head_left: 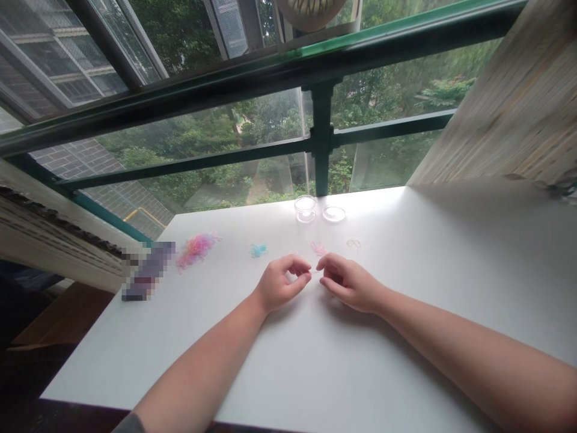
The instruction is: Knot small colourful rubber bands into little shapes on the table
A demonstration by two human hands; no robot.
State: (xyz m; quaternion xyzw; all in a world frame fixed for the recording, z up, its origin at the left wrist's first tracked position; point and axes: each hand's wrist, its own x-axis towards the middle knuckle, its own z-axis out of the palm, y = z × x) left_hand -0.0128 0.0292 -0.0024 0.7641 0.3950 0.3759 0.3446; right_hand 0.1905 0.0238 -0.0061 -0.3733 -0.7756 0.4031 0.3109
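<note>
My left hand (285,281) is above the white table, its thumb and index finger pinched on a thin, pale pink rubber band (314,272). Facing it, my right hand (348,281) has curled fingers, and the band's other end reaches its fingertips. Just beyond the hands lies a small cluster of pink rubber bands (318,248). A few pale, whitish bands (354,243) are to its right, and a blue cluster (258,250) is to its left. Farther left is a larger pile of mixed pink, purple and orange bands (197,249).
A clear round container (305,209) stands near the table's far edge, with a clear round lid (334,213) beside it. A blurred-out dark object (148,272) is at the left edge of the white table (252,373). Behind are a green-framed window (321,135) and a curtain (505,108).
</note>
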